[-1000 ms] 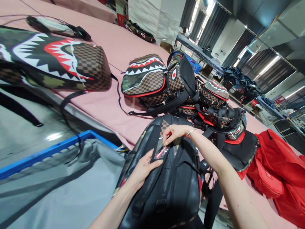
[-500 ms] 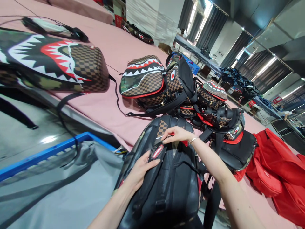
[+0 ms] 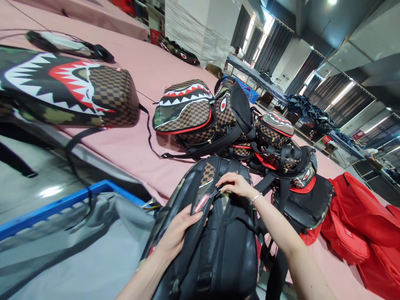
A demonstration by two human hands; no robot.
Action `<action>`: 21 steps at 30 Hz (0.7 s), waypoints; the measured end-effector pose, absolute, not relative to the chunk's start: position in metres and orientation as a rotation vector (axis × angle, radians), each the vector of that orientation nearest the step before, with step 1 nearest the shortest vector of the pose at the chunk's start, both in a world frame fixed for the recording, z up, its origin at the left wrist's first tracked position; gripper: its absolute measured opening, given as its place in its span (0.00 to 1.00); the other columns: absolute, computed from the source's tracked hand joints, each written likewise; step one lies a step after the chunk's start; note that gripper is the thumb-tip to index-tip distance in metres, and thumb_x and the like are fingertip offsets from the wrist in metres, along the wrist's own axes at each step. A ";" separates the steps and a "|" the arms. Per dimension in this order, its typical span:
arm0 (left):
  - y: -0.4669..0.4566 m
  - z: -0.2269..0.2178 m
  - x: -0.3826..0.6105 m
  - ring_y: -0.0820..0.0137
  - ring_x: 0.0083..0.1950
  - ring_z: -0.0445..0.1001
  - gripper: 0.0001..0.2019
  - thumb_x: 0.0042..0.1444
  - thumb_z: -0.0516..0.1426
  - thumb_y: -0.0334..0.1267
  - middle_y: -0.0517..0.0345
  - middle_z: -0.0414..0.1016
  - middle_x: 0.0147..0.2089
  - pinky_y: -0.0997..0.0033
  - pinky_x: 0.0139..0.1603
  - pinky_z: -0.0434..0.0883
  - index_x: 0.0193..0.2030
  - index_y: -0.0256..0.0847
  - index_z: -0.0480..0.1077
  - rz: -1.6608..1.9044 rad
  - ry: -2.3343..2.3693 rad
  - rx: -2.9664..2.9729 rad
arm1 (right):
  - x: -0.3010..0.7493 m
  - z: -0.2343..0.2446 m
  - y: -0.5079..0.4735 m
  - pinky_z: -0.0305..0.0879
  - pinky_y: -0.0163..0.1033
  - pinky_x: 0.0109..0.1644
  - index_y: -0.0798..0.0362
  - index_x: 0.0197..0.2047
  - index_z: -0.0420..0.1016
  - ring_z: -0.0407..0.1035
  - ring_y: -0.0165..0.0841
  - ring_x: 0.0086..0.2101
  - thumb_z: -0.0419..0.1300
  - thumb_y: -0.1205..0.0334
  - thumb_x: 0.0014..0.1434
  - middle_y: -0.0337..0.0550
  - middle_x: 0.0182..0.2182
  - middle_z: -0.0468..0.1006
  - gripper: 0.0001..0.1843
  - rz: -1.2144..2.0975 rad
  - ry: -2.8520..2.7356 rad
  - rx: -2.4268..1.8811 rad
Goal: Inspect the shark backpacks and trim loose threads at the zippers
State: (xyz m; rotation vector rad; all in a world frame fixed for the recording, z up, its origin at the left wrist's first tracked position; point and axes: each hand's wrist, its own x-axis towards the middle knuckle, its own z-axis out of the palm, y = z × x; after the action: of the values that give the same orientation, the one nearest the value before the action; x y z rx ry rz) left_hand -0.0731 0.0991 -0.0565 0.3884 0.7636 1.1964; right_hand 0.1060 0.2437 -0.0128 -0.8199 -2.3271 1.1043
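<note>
- Since a second ago the right hand has sunk lower on the black backpack. Its fingers are pinched narrow on something small I can't make out.
- Shark-mouth backpack lies flat far left on the pink worktop.
- Left hand rests open-palmed on the black backpack, probably steadying it against the worktop edge.
- Red-white tag sits beside its fingertips, writing too small to read.

1. Backpack: black, back side up w/ straps showing, brown checker patch + camo at top end; leans on edge of pink table.
2. Tag: small, red/white/black, lies slanted on strap near backpack top.
</note>
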 end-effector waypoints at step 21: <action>0.100 -0.060 -0.072 0.76 0.25 0.69 0.18 0.39 0.67 0.37 0.59 0.75 0.25 0.80 0.26 0.68 0.39 0.37 0.74 1.160 0.785 0.458 | 0.099 0.004 0.258 0.64 0.38 0.48 0.55 0.33 0.78 0.69 0.31 0.38 0.67 0.61 0.50 0.43 0.34 0.75 0.08 1.184 -2.452 -0.663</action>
State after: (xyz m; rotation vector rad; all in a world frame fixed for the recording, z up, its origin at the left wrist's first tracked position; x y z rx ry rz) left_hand -0.0722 0.0995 -0.0602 0.4581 0.7855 1.1603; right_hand 0.0986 0.2575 0.0043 -0.6634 -2.4518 1.1839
